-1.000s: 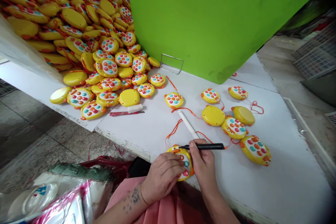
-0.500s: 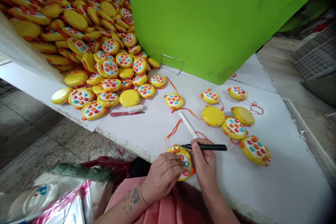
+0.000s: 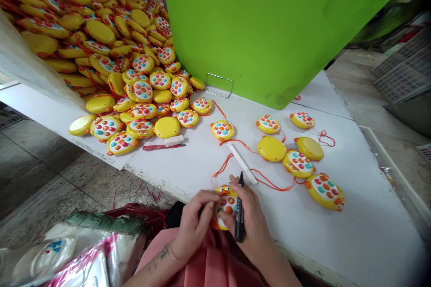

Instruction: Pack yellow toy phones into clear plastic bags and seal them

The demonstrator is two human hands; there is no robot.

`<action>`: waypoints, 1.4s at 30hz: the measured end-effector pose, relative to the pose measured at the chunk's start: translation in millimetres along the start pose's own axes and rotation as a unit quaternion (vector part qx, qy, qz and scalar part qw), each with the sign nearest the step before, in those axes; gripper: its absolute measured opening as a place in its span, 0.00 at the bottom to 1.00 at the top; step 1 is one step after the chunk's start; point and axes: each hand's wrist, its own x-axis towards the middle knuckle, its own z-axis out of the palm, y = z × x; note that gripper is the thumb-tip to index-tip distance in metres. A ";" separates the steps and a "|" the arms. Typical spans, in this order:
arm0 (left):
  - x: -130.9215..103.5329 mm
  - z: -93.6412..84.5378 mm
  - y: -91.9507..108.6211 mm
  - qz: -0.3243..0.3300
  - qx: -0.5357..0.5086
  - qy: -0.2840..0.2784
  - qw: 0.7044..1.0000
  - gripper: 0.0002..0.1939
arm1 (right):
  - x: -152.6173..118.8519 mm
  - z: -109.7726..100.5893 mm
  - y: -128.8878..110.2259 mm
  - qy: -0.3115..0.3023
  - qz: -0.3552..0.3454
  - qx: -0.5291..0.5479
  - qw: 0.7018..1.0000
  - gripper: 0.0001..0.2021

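Observation:
A yellow duck-shaped toy (image 3: 229, 203) with a white face of coloured buttons is at the table's front edge, duck head pointing away from me. My left hand (image 3: 197, 217) grips its left side, fingers bent and partly covering the buttons. On the other side, my right hand (image 3: 252, 219) holds a black marker (image 3: 240, 210), tip up, while its thumb and fingers reach onto the toy. An orange cord (image 3: 221, 169) loops from the toy's head. Just beyond the right hand lies a white pen (image 3: 241, 161).
A large heap of similar toys (image 3: 101, 31) fills the left back. Several more toys (image 3: 299, 163) with cords lie at the right. A green panel (image 3: 269, 31) stands behind a wire stand (image 3: 218, 85). A red cutter (image 3: 158, 147) and white cap (image 3: 174, 141) lie left.
The marker has swung from lying across the toy's head, tip left, to upright in my right hand. My right hand has moved onto the toy; my left fingers have shifted to its left edge.

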 end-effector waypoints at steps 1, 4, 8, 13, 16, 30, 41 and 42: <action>1.1 -3.3 0.7 -0.038 -0.002 0.044 0.998 0.08 | -3.0 0.8 -2.4 -0.015 -0.020 -0.028 0.999 0.31; 5.8 -14.3 1.6 -0.092 0.022 0.121 0.988 0.06 | -9.4 7.2 -6.5 -0.049 -0.045 -0.092 0.994 0.37; 7.5 -22.3 1.7 -0.091 0.014 0.133 0.987 0.06 | -10.2 20.6 -5.3 -0.033 -0.054 -0.139 0.988 0.35; -0.2 -21.5 -0.7 -0.113 -0.012 0.112 0.987 0.06 | -3.1 23.0 -6.4 -0.019 -0.040 -0.130 0.991 0.32; -1.7 -23.1 -1.0 -0.125 -0.033 0.101 0.986 0.07 | 8.7 2.5 1.4 0.004 -0.042 -0.112 0.993 0.31; 7.3 -9.1 14.2 -0.126 0.006 -0.074 0.989 0.12 | 15.5 -56.0 -18.1 0.179 0.043 0.055 0.981 0.14; 11.1 -4.2 29.4 -0.098 0.094 -0.190 0.972 0.24 | 2.5 -34.1 -33.5 0.024 0.087 0.248 0.964 0.12; 11.0 -4.1 31.3 -0.096 0.097 -0.198 0.971 0.25 | 2.7 -33.3 -33.1 0.018 0.084 0.244 0.966 0.12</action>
